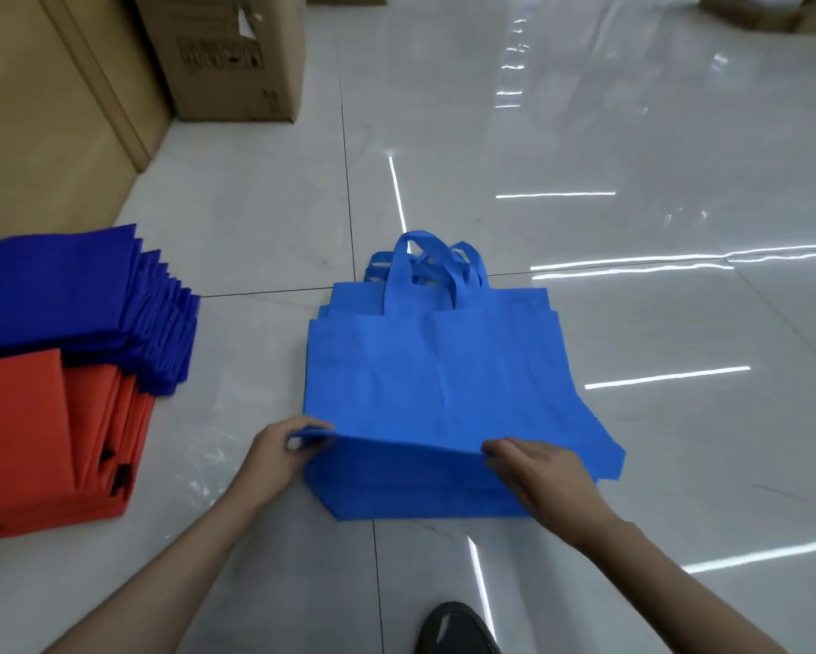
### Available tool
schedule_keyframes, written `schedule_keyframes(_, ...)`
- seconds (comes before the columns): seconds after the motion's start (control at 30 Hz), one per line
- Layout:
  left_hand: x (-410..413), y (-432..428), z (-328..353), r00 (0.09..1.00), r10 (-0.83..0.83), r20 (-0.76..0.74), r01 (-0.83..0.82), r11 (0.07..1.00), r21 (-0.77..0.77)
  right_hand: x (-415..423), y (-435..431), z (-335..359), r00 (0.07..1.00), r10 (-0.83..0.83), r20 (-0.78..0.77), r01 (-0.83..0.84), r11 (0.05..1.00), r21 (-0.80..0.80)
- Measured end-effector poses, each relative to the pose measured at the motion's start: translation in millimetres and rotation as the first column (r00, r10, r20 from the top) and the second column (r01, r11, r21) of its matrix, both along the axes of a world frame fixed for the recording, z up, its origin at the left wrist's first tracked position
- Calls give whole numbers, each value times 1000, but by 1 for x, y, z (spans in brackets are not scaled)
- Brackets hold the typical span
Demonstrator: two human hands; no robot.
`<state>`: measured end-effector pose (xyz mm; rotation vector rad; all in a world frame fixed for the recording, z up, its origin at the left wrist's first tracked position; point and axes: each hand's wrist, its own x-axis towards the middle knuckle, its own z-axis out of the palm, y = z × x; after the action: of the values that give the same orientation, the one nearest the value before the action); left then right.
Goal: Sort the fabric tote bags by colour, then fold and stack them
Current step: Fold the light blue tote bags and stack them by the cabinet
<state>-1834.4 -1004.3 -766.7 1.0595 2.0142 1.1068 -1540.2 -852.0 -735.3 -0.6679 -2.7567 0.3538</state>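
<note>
A pile of light blue tote bags (434, 370) lies flat on the tiled floor, handles (425, 266) pointing away from me. My left hand (278, 453) pinches the near left corner of the top bag and lifts its bottom edge off the pile. My right hand (543, 474) grips the same edge further right, fingers curled over it. At the left stand a stack of folded dark blue bags (71, 299) and, nearer to me, a stack of folded orange bags (42, 436).
Large cardboard boxes (226, 54) stand at the back left against the stacks. A dark shoe (453, 630) shows at the bottom edge. Glossy white floor tiles (632, 181) stretch to the right and far side.
</note>
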Motion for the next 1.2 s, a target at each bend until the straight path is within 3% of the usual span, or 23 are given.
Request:
schedule_keyframes(0.1, -7, 12, 8, 971, 124, 205, -136, 990, 45, 27, 29, 2, 981, -193, 15, 194, 978, -79)
schedule_keyframes(0.17, -13, 16, 9, 952, 158, 261, -178, 982, 56, 43, 50, -2, 935, -352, 49, 352, 897, -269)
schedule_keyframes(0.23, -17, 19, 8, 938, 175, 298, -194, 980, 35, 51, 68, -3, 889, -458, 29, 380, 699, -606)
schedule_keyframes(0.3, -20, 21, 6, 916, 220, 336, -231, 973, -6, 49, 79, -2, 847, -532, -2, 305, 489, -817)
schedule_keyframes(0.37, -26, 22, -1, 889, 287, 358, -295, 955, -33, 43, 85, -7, 817, -577, 7, 275, 378, -884)
schedule_keyframes(0.5, -29, 19, -12, 846, 414, 337, -400, 909, -112, 22, 89, -24, 726, -686, 55, 365, 317, -875)
schedule_keyframes(0.57, -28, 18, -15, 842, 464, 273, -441, 886, -147, 12, 90, -31, 679, -730, 76, 482, 365, -796)
schedule_keyframes(0.63, -30, 17, -20, 863, 493, 111, -469, 864, -184, 6, 92, -37, 654, -730, 195, 680, 456, -574)
schedule_keyframes(0.7, -30, 15, -24, 879, 470, -79, -474, 841, -263, 3, 91, -44, 583, -755, 300, 798, 462, -387)
schedule_keyframes(0.8, -18, 13, -24, 863, 380, -333, -490, 791, -366, 0, 85, -54, 510, -747, 426, 860, 451, -240)
schedule_keyframes(0.9, -1, 17, -25, 753, 232, -616, -462, 852, -245, -12, 77, -62, 461, -830, 313, 878, 477, -27)
schedule_keyframes(0.97, 10, 23, -30, 662, 125, -739, -311, 943, -119, -33, 64, -64, 569, -817, 94, 817, 575, 52)
schedule_keyframes(1.07, 23, 40, -38, 634, 25, -773, -157, 983, -97, -79, 34, -66, 824, -543, -160, 561, 821, 106)
schedule_keyframes(1.13, 30, 51, -44, 692, -46, -721, -141, 970, -198, -112, 8, -71, 926, -340, -166, 354, 933, 64)
schedule_keyframes(1.2, 32, 55, -52, 739, -125, -662, -131, 937, -323, -137, -14, -80, 984, -156, -81, 159, 987, 34)
